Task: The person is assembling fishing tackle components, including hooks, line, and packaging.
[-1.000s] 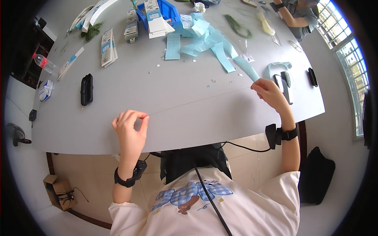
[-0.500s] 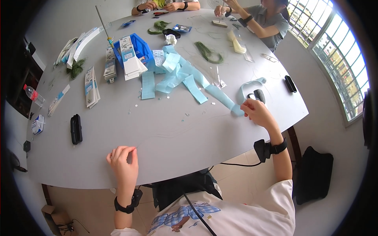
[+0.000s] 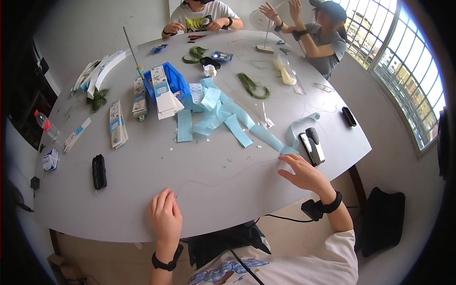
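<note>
A thin, pale line (image 3: 223, 180) curves over the grey table between my two hands. My left hand (image 3: 166, 218) is low at the near edge, its fingers pressed together on one end of the line. Farther right, my right hand (image 3: 306, 176) has its fingers stretched out and the thumb apart. Its fingertips are at the line's other end, beside the light-blue paper strip (image 3: 266, 137). Just beyond that hand is a silver and black stapler (image 3: 312, 147). Small hook-shaped bits (image 3: 230, 160) lie past the line.
A blue bin (image 3: 178, 85) holds printed cards (image 3: 163, 95), with more card stacks (image 3: 116, 126) to its left. A black case (image 3: 99, 172) and a bottle (image 3: 46, 124) are at the left. Green strand bundles (image 3: 251, 86) lie farther back. Two people sit across the table (image 3: 142, 190).
My left hand has moved right and nearer the edge. My right hand has come nearer and its fingers have spread, uncovering the stapler. The view has tilted up a little.
</note>
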`<state>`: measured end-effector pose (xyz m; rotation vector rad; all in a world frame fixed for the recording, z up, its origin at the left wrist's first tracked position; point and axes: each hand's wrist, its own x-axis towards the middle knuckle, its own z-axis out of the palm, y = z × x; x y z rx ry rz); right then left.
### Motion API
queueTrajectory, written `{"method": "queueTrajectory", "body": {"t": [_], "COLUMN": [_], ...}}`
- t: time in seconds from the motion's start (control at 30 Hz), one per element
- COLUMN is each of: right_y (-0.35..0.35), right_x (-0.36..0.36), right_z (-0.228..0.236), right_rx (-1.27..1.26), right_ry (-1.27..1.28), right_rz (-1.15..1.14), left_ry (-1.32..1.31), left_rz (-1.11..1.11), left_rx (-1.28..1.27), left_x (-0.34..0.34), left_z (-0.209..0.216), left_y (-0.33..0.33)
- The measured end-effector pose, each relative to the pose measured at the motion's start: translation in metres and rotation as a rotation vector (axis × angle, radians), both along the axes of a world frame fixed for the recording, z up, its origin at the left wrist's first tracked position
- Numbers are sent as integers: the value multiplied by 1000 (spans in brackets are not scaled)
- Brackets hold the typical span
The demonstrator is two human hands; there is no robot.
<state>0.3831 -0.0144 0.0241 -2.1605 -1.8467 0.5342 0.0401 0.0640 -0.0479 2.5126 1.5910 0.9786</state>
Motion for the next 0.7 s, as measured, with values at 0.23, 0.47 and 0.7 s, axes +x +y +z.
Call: {"method": "queueTrajectory", "body": {"t": [0.23, 0.47, 0.7], "right_y": [-10, -35, -53], "right_x": [-5, -5, 14], "right_z": [6, 8, -4], "right_rx": [-53, -28, 243], "right_ry": [-8, -3, -9], "right_rz": [36, -115, -254], "left_ry": [70, 199, 253], "left_rz": [-63, -173, -173], "left_rx": [-188, -376, -362], "left_x": [-6, -8, 5], "left_z": [9, 12, 5], "left_y": [-19, -27, -10]}}
